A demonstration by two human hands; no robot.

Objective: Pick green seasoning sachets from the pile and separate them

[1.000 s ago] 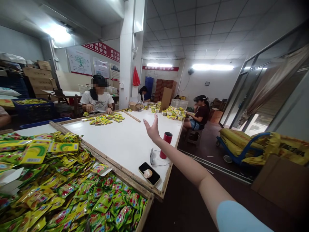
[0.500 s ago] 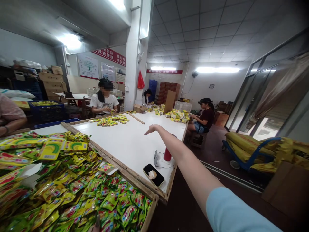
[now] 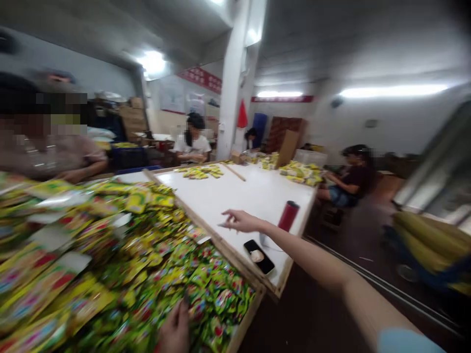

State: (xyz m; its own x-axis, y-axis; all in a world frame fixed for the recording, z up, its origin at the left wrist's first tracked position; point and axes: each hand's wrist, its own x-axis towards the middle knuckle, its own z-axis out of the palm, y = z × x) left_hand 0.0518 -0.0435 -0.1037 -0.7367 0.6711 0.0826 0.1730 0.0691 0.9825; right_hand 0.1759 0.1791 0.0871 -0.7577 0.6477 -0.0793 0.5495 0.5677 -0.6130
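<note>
My right hand (image 3: 241,220) reaches over the white tabletop (image 3: 206,201), its fingers stretched out and nothing visible in them. Below it a black phone (image 3: 267,264) lies on the table with a small pale lump (image 3: 256,256) on its screen. A red cylinder with a dark top (image 3: 289,215) stands just beyond my forearm, and glasses (image 3: 264,239) are partly hidden behind it. Low in the view, my left hand (image 3: 174,326) is over the heap of green and yellow packets (image 3: 198,294); blur and the frame edge hide its grip.
Flat yellow boxes and open cartons (image 3: 138,200) lie on the heap at left. A wooden rim (image 3: 221,250) divides the heap from the white table. Co-workers sit at the left, far side and right. A loaded blue trolley (image 3: 415,260) stands at right.
The view has swung left, bringing a co-worker at left further in. My right hand has drawn back from the table's middle toward the phone. More of my left hand shows over the packets.
</note>
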